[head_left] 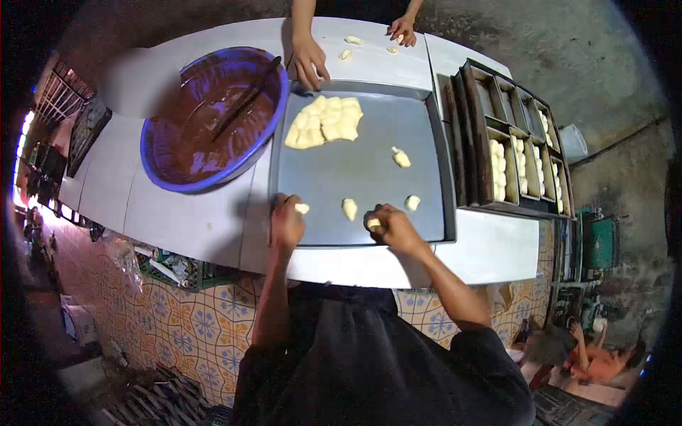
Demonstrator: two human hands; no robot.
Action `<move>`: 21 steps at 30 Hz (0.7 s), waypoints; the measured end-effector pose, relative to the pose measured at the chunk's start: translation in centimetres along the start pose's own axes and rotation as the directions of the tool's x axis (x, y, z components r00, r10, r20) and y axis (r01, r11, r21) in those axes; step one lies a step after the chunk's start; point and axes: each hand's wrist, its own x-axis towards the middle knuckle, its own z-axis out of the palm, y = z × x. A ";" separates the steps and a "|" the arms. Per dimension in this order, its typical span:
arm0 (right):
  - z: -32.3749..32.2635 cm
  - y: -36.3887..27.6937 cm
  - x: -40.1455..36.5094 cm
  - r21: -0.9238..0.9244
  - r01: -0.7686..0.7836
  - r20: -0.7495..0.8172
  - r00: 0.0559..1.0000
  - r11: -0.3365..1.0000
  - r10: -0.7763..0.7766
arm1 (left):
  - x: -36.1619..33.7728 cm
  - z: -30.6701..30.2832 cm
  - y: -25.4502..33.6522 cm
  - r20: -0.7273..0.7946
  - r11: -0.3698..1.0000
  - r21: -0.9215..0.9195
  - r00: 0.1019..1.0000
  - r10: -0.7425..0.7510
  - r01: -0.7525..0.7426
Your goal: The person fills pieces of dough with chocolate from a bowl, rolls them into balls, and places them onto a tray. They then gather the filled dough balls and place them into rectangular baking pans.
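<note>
A large grey metal tray [334,184] lies on the table in front of me. At its near left corner, my left hand [287,224] is closed, with a pale dough piece [302,209] at its fingers. My right hand [396,228] curls over another dough piece [374,224] at the near edge. Between the hands sits a loose dough lump [349,209]. Two more, a small lump [412,203] and a longer one [401,157], lie on the right side of the tray. A packed cluster of dough pieces [325,122] fills the far left part.
A blue basin [145,153] smeared with brown filling, a dark stick inside, stands left of the tray. Stacked loaf pans [490,202], some holding dough, stand right. Across the white table [192,227], a co-worker's hands [309,60] work near small dough pieces [345,54].
</note>
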 end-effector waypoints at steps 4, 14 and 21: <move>1.2 1.6 -1.3 -0.379 -0.102 -0.010 0.994 0.920 0.106 | 0.3 -2.8 3.4 0.245 0.674 -0.684 0.958 -0.150 0.280; 8.7 -14.1 0.7 0.526 0.094 -0.145 0.989 0.845 -0.020 | -5.8 -9.7 8.7 -0.011 0.739 -0.666 0.992 0.125 -0.101; 9.8 -15.6 1.9 0.520 0.185 -0.369 0.929 0.834 0.024 | -6.5 -11.6 7.0 -0.055 0.604 -0.797 0.995 -0.085 0.008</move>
